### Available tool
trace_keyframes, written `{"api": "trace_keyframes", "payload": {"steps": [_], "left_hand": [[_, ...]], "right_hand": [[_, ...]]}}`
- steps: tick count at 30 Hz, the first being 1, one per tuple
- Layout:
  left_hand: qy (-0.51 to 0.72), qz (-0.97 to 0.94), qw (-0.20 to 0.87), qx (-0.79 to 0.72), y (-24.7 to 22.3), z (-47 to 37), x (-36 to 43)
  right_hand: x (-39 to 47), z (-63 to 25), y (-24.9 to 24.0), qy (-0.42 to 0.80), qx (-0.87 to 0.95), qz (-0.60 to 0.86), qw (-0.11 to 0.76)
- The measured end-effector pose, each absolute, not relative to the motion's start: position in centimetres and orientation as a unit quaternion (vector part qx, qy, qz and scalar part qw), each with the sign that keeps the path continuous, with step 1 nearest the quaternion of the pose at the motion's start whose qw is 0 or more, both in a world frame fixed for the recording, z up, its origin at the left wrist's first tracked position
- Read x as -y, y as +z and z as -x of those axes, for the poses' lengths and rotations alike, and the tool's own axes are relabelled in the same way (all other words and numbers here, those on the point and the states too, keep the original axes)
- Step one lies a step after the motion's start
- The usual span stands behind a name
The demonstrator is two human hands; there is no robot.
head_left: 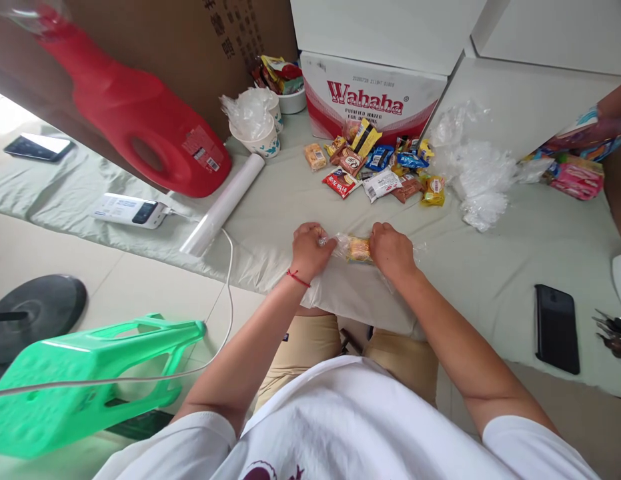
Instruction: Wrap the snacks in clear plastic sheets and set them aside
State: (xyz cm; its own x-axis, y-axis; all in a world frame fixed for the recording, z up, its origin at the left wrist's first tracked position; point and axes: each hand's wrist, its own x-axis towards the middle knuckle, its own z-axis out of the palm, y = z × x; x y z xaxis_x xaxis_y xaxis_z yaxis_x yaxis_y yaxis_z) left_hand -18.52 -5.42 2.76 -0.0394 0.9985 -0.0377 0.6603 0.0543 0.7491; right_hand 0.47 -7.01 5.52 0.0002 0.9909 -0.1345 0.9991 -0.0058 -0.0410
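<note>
Near the table's front edge, my left hand (311, 250) is closed on the gathered left end of some clear plastic wrap (341, 245). Inside the wrap lies a small snack in a yellowish packet (359, 249). My right hand (391, 250) is closed at its right side, with loose plastic showing beyond the fingers. The fingertips of both hands are partly hidden. Just beyond them lies a pile of small wrapped snacks (349, 160) in red, white, blue, brown and yellow packets. Crumpled clear plastic (483, 177) sits right of that pile.
A white plastic roll (224, 204), red jug (155, 127), power bank (130, 210) and paper cups (260, 143) stand left. Behind is a Wahaha carton (370, 93). At right lie a phone (557, 328) and keys (615, 333). Another person's arm (615, 110) shows far right.
</note>
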Motion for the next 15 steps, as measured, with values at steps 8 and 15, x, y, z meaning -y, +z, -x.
{"api": "trace_keyframes", "payload": {"steps": [8, 15], "left_hand": [[0.362, -0.42, 0.51, -0.658, 4.7, 16.9, 5.3], [0.302, -0.547, 0.438, -0.646, 4.1, 16.8, 5.1]], "right_hand": [[7.0, -0.4, 5.3, -0.07, -0.702, -0.708, 0.026], [7.1, -0.3, 5.3, -0.067, -0.704, -0.706, 0.027]]}}
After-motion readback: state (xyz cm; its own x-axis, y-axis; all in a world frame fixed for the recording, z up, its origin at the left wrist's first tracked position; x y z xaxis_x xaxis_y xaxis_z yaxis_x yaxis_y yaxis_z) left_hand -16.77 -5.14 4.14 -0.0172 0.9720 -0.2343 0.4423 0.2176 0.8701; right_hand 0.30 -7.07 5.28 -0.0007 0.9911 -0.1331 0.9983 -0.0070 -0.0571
